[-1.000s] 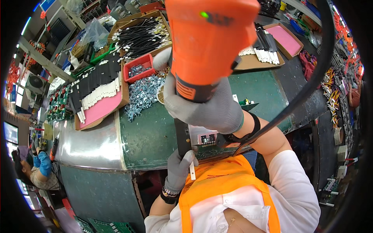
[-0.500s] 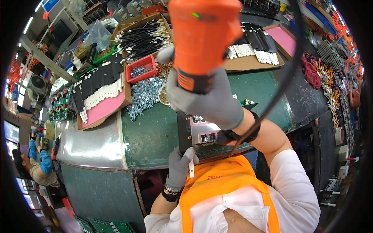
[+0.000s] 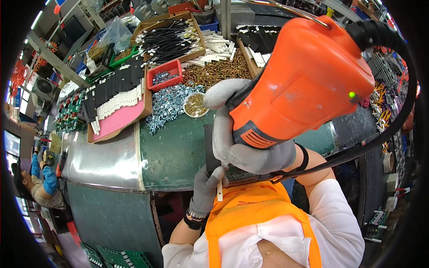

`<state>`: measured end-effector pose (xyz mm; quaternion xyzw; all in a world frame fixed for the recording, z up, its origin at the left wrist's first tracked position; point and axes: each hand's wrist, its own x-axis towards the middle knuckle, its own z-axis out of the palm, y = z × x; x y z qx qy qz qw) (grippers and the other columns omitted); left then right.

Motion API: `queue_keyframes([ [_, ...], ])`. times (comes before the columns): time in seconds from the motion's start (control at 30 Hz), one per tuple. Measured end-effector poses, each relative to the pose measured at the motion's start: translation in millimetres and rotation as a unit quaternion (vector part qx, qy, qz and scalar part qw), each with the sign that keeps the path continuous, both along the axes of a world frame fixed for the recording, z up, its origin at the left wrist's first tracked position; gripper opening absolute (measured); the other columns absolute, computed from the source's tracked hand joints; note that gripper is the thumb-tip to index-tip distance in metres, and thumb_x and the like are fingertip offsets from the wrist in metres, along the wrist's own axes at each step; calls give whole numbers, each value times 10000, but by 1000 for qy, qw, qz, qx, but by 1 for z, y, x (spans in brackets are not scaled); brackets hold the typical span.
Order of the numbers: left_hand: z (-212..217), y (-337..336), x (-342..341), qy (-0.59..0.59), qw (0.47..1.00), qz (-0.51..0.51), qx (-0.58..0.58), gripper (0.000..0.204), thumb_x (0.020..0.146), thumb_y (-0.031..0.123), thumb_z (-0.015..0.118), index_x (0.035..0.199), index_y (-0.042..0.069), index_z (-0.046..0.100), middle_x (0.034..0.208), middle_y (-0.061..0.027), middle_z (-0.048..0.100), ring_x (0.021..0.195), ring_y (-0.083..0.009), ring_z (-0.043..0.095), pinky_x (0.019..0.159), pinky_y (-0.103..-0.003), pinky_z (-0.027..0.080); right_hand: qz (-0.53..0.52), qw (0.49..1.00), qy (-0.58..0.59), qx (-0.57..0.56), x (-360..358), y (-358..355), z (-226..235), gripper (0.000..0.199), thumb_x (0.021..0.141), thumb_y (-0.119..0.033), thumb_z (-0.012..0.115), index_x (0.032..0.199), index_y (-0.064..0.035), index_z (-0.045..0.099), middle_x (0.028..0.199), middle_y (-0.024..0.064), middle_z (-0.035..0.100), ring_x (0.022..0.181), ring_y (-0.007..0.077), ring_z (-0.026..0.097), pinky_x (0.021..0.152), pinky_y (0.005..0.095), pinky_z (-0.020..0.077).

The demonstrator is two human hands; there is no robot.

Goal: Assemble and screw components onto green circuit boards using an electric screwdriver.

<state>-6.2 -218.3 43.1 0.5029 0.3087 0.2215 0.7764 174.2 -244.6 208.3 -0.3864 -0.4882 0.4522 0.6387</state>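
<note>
My right hand [image 3: 257, 159], in a grey glove, is wrapped round an orange and black electric screwdriver [image 3: 301, 85] with a green light and a thick black cable. The tool tilts to the right, and its tip is hidden behind the hand. At the bench's front edge my left hand [image 3: 204, 190], also gloved, is closed on the near end of a black strip [image 3: 209, 149]. A white tab [image 3: 219, 192] with a hole sticks out below its fingers. My right hand covers whatever lies just right of the strip.
Beyond my hands are a round dish of small brass screws [image 3: 195, 106], a heap of silvery metal clips [image 3: 167, 107], a red bin [image 3: 164, 75] and a pile of brass-coloured bolts [image 3: 228, 67]. Trays of black-and-white strips [image 3: 117, 100] stand left. A co-worker [image 3: 40, 183] is at far left.
My right hand and the screwdriver have swung down and tipped rightward, toward the black strip. The components beside the strip have become covered. My left hand has barely moved.
</note>
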Motion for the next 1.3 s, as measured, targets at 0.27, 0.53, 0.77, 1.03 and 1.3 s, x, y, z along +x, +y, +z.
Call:
queue_keyframes([
  [0.27, -4, -1, 0, -11, 1000, 9, -5, 254, 931, 225, 555, 1008, -7, 626, 691, -50, 612, 608, -114, 565, 575, -248, 432, -27, 993, -102, 53, -1, 8, -13, 509, 739, 6, 644, 1205, 9, 437, 736, 16, 594, 646, 81, 573, 571, 214, 465],
  [0.53, -12, -1, 0, 17, 1000, -10, -20, 220, 914, 239, 581, 920, 22, 617, 668, -38, 627, 527, -77, 534, 449, -218, 393, -7, 990, -138, 27, -10, 16, -5, 397, 730, 18, 629, 1105, -16, 500, 745, 4, 581, 637, 70, 562, 578, 209, 472],
  [0.77, -19, -2, 1, -11, 1000, 6, -29, 233, 917, 265, 592, 908, 33, 616, 664, -31, 623, 526, -71, 527, 457, -216, 390, 8, 990, -137, -21, -15, 13, 0, 360, 734, 27, 628, 1075, -16, 520, 744, 9, 584, 628, 67, 569, 575, 205, 472],
  [1.03, -39, 51, -28, -19, 992, 15, 124, 268, 941, 272, 597, 1092, 52, 618, 912, -47, 640, 742, -134, 594, 616, -263, 456, -32, 996, -74, 49, -4, 15, 1, 487, 771, -21, 623, 1217, -5, 427, 710, 24, 562, 592, 101, 534, 562, 257, 472],
  [1.3, -44, 77, -15, 349, 644, -68, 678, 228, 747, 87, 617, 975, 83, 615, 979, -99, 589, 932, -303, 568, 768, -411, 463, -113, 989, -21, 91, 4, 30, -4, 501, 803, -59, 619, 1252, -13, 403, 678, 28, 531, 554, 124, 507, 543, 287, 465],
])
